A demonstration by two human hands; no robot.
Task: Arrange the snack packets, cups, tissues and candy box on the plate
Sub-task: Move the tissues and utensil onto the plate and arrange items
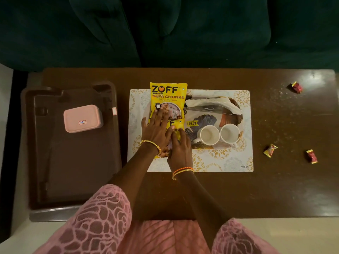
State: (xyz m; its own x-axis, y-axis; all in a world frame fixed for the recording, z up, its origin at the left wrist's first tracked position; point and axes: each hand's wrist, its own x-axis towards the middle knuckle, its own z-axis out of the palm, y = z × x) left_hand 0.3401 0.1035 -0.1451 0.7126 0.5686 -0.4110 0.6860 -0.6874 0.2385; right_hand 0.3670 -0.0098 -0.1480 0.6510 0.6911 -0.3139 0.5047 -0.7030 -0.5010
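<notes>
The person wears pink clothing with a lacy, net-like pattern on the sleeves (102, 215). A gold bangle (151, 144) circles the left wrist. Orange and gold bangles (182, 172) ring the right.

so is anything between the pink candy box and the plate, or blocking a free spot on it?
Nothing stands on the bare table between the pink box, on the brown tray, and the plate. But the plate's near side holds two yellow packets with both hands on them; tissues and two cups fill the rest.

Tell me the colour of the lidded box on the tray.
Pale pink box, on the brown tray; head view shows it.
</notes>
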